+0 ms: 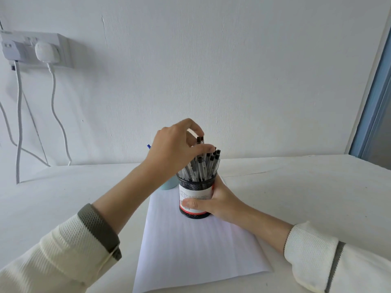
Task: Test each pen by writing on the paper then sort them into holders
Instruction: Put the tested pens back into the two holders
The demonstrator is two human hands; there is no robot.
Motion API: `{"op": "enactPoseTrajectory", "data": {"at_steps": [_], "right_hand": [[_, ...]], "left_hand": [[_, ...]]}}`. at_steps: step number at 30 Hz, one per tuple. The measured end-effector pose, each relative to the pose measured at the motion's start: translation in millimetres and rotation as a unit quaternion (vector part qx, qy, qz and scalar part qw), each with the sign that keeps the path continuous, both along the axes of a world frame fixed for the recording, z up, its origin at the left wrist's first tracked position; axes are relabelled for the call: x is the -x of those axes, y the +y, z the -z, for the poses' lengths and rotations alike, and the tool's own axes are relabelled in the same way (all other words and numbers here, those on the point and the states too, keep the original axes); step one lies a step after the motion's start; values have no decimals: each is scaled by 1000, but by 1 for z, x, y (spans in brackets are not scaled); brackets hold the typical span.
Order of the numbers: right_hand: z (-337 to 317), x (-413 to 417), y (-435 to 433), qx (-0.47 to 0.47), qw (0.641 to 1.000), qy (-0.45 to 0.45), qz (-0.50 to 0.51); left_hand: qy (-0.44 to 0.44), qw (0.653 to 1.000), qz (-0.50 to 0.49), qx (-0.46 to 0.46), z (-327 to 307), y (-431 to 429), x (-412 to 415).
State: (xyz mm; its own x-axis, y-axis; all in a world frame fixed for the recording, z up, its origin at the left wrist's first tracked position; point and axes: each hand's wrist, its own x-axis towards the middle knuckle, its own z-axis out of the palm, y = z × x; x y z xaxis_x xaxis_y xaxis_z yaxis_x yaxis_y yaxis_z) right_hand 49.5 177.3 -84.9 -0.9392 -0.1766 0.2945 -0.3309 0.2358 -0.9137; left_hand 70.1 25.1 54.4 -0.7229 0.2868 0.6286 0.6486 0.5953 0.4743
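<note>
A black mesh holder (195, 188) with a white and red label stands on the far end of a white sheet of paper (190, 246). It is packed with several clear pens with black caps (203, 166). My right hand (213, 203) grips the holder's lower side. My left hand (177, 149) reaches over the top and pinches the black end of one pen (200, 140), which stands higher than the others. Behind my left arm a light teal holder (168, 185) is mostly hidden; a blue pen tip (149, 146) shows above my left hand.
The white table (296, 187) meets a white wall at the back. A wall socket (36, 48) with plugs and hanging cables (54, 98) is at the upper left. A blue window frame (376, 102) runs down the right edge.
</note>
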Motion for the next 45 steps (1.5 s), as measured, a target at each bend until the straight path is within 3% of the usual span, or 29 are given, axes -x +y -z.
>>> {"op": "enactPoseTrajectory", "data": {"at_steps": [4, 11, 17, 21, 29, 36, 40, 45], "right_hand": [[1, 2, -1, 3, 1000, -2, 4], [3, 3, 0, 6, 1000, -6, 2], [3, 2, -1, 5, 1000, -11, 3], [3, 2, -1, 4, 1000, -6, 4], [3, 2, 0, 6, 1000, -7, -3], [1, -1, 0, 7, 1000, -5, -7], [1, -1, 0, 4, 1000, -7, -4], [-1, -2, 0, 7, 1000, -5, -7]], "left_hand": [[-30, 999, -5, -35, -16, -1, 1], [-129, 987, -13, 92, -27, -1, 5], [-124, 969, -2, 213, -34, 7, 6], [-174, 970, 65, 160, -43, -11, 9], [-138, 984, 48, 98, -33, -8, 22], [-173, 956, 75, 226, -45, -10, 28], [-150, 966, 52, 202, -35, -8, 31], [-145, 958, 111, 223, -20, 4, 25]]}}
